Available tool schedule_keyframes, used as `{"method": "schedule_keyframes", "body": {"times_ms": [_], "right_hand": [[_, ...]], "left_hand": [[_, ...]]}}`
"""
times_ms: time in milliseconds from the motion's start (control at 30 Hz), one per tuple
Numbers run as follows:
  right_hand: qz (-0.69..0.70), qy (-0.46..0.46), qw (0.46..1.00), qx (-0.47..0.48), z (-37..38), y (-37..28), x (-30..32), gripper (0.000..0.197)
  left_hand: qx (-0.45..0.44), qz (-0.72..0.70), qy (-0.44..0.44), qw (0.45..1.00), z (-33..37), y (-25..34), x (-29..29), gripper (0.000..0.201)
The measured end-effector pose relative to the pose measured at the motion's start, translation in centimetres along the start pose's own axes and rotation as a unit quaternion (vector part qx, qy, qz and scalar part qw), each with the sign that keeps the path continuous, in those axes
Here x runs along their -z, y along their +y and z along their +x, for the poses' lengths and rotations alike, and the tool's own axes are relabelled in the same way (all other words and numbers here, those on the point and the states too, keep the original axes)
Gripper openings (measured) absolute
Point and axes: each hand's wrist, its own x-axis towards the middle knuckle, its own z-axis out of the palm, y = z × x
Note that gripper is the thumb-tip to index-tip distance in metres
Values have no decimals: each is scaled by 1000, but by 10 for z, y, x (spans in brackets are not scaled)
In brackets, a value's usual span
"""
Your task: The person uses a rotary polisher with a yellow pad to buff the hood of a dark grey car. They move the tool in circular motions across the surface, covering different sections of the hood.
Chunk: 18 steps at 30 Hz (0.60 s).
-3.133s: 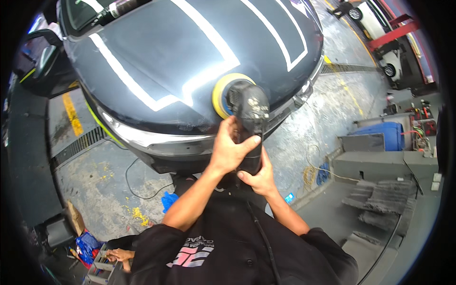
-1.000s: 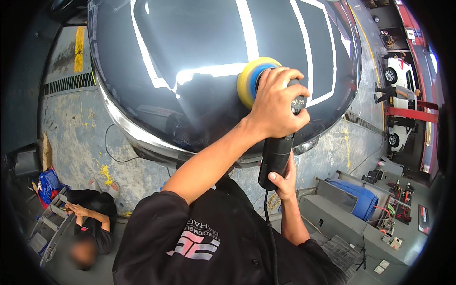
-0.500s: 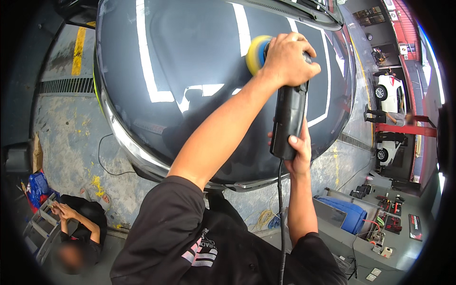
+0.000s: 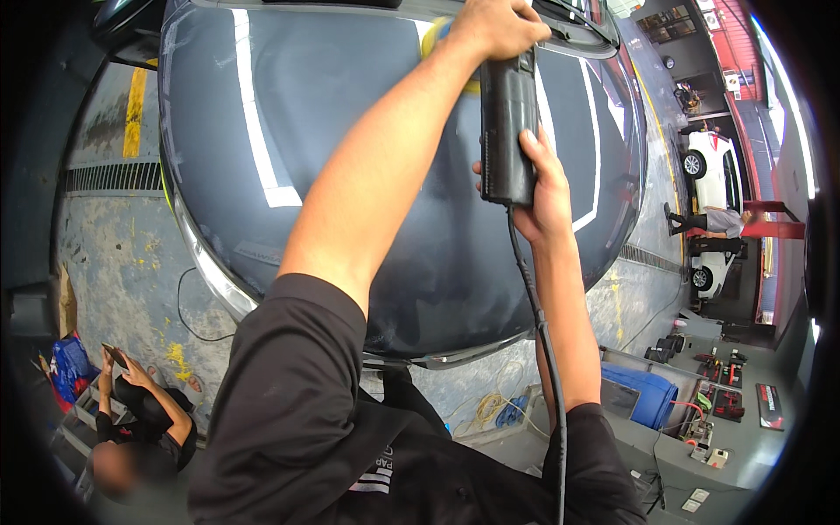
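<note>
A black electric polisher (image 4: pixel 507 131) with a yellow foam pad (image 4: pixel 435 39) rests on the dark grey car hood (image 4: pixel 289 166), far up near the windscreen. My left hand (image 4: pixel 494 26) presses down on the polisher's head, arm stretched across the hood. My right hand (image 4: pixel 542 188) grips the lower end of the polisher's black handle. Its black cord (image 4: pixel 538 350) runs down along my right forearm. White reflections streak the glossy hood.
A seated person (image 4: pixel 131 420) holds a phone at the lower left beside a blue box (image 4: pixel 66 367). A cable (image 4: pixel 188 306) lies on the concrete floor. A blue barrel (image 4: pixel 643 394), a workbench with tools (image 4: pixel 726 411), a white car (image 4: pixel 713 175) and another person (image 4: pixel 709 220) are on the right.
Both hands have pushed the polisher farther up the hood toward the windscreen, and I have leaned farther over the car. The pad is now largely hidden under my left hand.
</note>
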Motion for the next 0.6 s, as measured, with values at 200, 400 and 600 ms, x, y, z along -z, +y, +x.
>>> {"method": "schedule_keyframes", "body": {"times_ms": [200,400,600], "right_hand": [[-2,-8,1000,6,14,-1,-5,54],[-15,-17,1000,12,15,6,-3,49],[-14,-9,1000,6,0,11,1,52]], "left_hand": [[4,-22,7,1000,11,-2,10,32],[37,-51,-49,997,8,2,21,30],[25,-15,-28,999,-10,12,17,31]]}}
